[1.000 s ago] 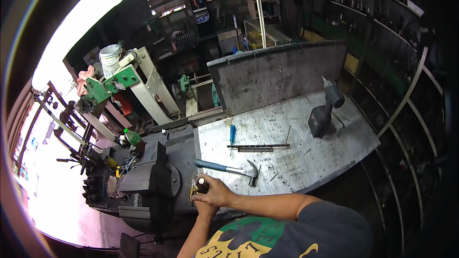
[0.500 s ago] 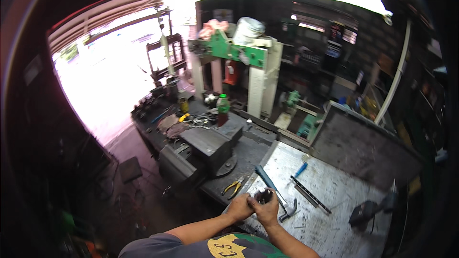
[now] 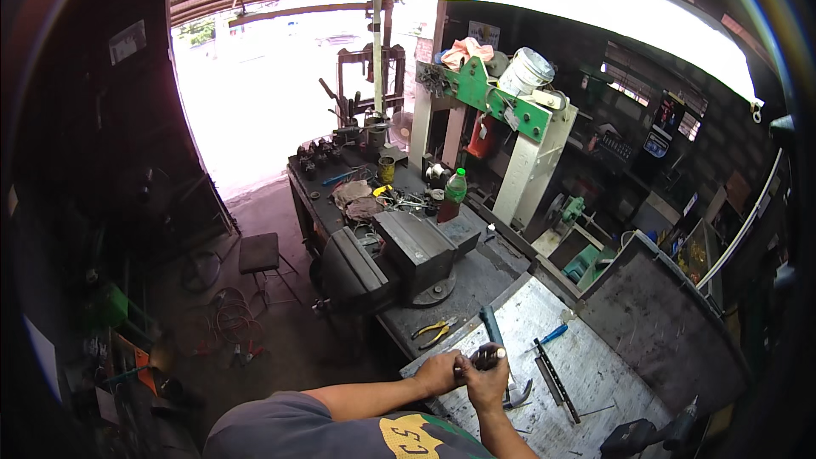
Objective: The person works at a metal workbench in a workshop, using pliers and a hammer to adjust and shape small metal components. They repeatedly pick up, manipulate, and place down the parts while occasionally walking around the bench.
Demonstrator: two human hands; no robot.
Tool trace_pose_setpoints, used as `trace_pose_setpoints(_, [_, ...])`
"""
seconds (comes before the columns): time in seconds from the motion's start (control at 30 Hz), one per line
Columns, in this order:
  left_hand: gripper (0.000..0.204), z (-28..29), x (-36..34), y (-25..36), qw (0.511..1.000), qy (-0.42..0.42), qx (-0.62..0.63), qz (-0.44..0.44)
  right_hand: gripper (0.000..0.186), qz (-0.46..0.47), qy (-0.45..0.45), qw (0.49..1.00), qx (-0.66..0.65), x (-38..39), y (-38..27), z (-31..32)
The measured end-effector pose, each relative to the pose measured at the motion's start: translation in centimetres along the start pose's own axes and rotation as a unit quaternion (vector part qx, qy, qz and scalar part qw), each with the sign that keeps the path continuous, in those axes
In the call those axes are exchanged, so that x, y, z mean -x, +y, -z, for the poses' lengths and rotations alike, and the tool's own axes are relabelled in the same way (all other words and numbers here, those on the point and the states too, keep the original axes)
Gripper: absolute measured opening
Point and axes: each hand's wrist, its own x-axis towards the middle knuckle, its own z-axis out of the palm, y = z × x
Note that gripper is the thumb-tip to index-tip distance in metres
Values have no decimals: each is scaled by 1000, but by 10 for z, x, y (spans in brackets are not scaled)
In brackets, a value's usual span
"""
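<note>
My left hand [image 3: 440, 374] and my right hand [image 3: 486, 384] are closed around a dark object with a pale tip [image 3: 486, 357], too covered by fingers to name. They meet over the near edge of a scuffed metal plate [image 3: 614, 367]. Under and behind them lies a claw hammer [image 3: 491, 327] with a blue handle. Yellow-handled pliers [image 3: 432, 331] rest on the dark bench [image 3: 463, 293] to their left. A blue screwdriver [image 3: 552, 333] and a dark slotted strip [image 3: 557, 381] lie to the right; a cordless drill [image 3: 633, 435] sits at the plate's near right.
A large vice [image 3: 399, 246], green bottle [image 3: 456, 190], rags [image 3: 355, 195] and loose tools crowd the bench. An upright panel [image 3: 654, 314] borders the plate. A green-and-white press frame [image 3: 535, 153] stands behind. A stool [image 3: 259, 253] and cables [image 3: 229, 323] are on the floor at left, near a bright doorway.
My view has swung left toward the doorway, so the bench and drill appear farther right and lower than a second ago. Both hands still grip the dark object.
</note>
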Motion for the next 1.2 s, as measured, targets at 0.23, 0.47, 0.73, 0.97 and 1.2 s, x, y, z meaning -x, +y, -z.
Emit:
trace_pose_setpoints(0.23, [78, 22, -17, -16, 952, -182, 114, -220, 47, -62, -378, 922, -56, -54, 11, 43])
trace_pose_setpoints(0.47, [53, 1, -12, 6, 993, -8, 8, -117, 41, -57, 69, 983, -158, -7, 11, -1])
trace_pose_setpoints(0.73, [61, 34, -40, -11, 939, -225, 34, -259, 62, -38, -194, 957, -212, -36, 7, 39])
trace_pose_setpoints(0.97, [55, 6, -23, -2, 973, -121, -117, -161, 43, -40, 19, 999, 30, -31, 9, 13])
trace_pose_setpoints(1.2, [59, 25, -50, -14, 942, -213, 24, -259, 66, 24, -211, 973, -92, -36, 6, 40])
